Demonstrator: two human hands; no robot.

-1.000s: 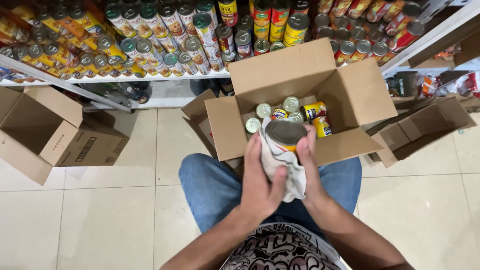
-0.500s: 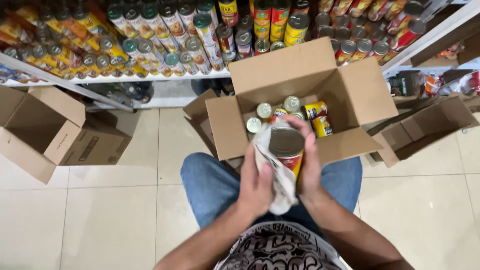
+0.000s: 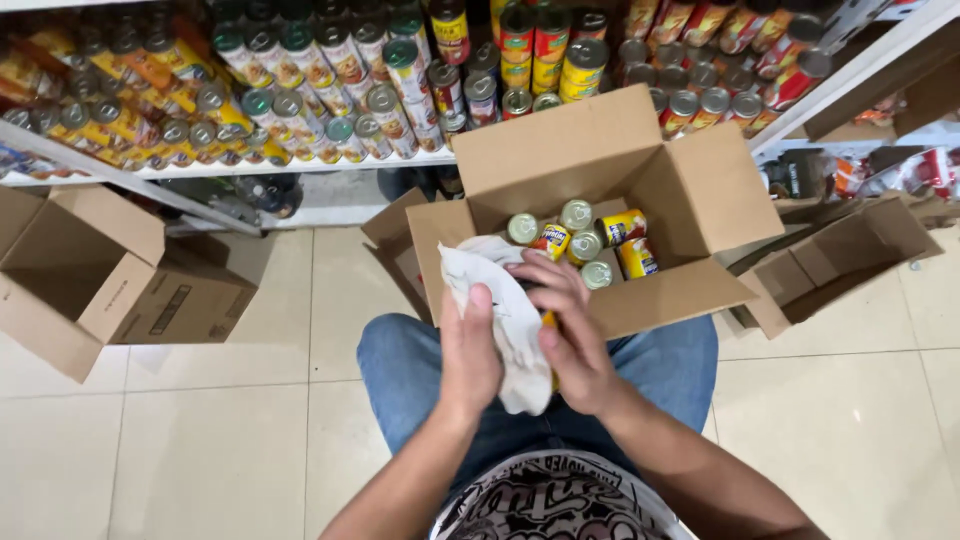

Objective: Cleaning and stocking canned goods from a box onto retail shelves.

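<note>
My left hand (image 3: 468, 352) grips a white cloth (image 3: 505, 320) wrapped over a tin can, which is mostly hidden. My right hand (image 3: 568, 335) closes around the can's other side; only a sliver of its yellow label (image 3: 549, 322) shows. Both hands are held above my lap, just in front of an open cardboard box (image 3: 690, 200) that holds several yellow-labelled cans (image 3: 585, 243). I am sitting in blue jeans on a tiled floor.
Shelves (image 3: 300, 165) packed with several rows of cans run across the top. An open cardboard box (image 3: 75, 270) stands at the left and another open box (image 3: 840, 260) lies at the right. Pale floor tiles (image 3: 200, 450) surround my legs.
The can's top was visible between my hands earlier. The cloth and my right hand have since turned over it, covering it almost fully.
</note>
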